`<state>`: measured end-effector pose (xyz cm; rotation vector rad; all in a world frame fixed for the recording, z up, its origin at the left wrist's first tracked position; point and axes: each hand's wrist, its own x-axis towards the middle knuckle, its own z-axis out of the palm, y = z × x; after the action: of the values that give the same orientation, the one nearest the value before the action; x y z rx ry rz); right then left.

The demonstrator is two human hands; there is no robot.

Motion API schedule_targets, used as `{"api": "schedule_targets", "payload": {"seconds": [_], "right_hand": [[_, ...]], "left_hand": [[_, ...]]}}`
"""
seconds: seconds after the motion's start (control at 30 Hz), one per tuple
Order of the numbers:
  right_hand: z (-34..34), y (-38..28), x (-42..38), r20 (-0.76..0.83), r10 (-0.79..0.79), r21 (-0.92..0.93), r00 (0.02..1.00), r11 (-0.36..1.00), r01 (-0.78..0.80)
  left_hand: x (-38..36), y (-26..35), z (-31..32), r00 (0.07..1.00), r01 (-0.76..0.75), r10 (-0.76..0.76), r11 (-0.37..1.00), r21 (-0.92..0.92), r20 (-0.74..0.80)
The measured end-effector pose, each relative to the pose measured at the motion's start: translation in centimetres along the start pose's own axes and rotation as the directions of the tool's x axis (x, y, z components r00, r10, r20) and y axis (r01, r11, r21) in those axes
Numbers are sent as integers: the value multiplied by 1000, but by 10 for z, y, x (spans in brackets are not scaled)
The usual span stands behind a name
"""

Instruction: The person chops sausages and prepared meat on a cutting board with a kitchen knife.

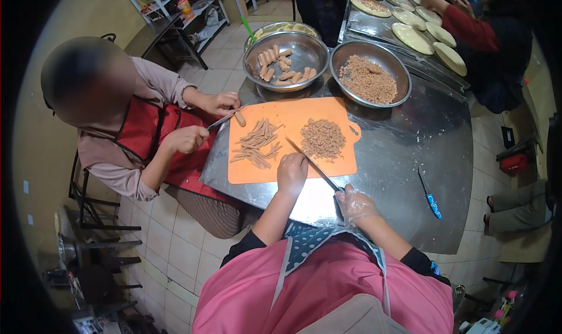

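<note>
My right hand (355,205), in a clear plastic glove, grips the handle of a kitchen knife (316,167). The blade slants up and left over the orange cutting board (322,107). Beside the blade, at the board's near edge, my left hand (291,171) is closed with curled fingers; whatever may be in it is hidden. A pile of chopped sausage (323,140) lies right of the knife tip, and sausage strips (257,142) lie to the left. Across the board's left corner, a co-worker's hands hold another knife (221,121) against a sausage (240,119).
Behind the board stand a metal bowl of whole sausages (287,65) and a metal bowl of chopped pieces (367,79). A blue-handled knife (432,202) lies on the metal table (404,158) at right. Other people work around flat dough rounds (413,38) at the back.
</note>
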<state>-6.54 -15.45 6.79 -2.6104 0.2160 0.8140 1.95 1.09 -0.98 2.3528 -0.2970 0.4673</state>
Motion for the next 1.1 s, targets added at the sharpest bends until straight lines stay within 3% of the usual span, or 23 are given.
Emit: {"api": "schedule_targets", "payload": {"seconds": [0.13, 0.33, 0.63, 0.77, 0.97, 1.1], "right_hand": [[-1, 1, 9, 3, -14, 61, 1000, 998, 14], [-3, -5, -9, 1, -32, -29, 999, 999, 32], [2, 4, 1, -55, -67, 58, 996, 996, 71], [1, -3, -11, 1, -62, -9, 998, 998, 62], [4, 0, 2, 14, -33, 58, 999, 998, 32], [-3, -7, -15, 28, -47, 33, 999, 998, 46]], "left_hand": [[-4, 3, -4, 996, -67, 64, 996, -62, -55], [-8, -1, -7, 1000, -26, 26, 1000, -5, -17], [-6, 2, -15, 999, 52, -52, 998, -18, -12], [-8, -4, -12, 1000, 25, -25, 999, 31, 3], [-7, 1, -16, 1000, 0, 0, 999, -42, -16], [-8, -3, -17, 999, 52, -52, 999, 17, 14]]}}
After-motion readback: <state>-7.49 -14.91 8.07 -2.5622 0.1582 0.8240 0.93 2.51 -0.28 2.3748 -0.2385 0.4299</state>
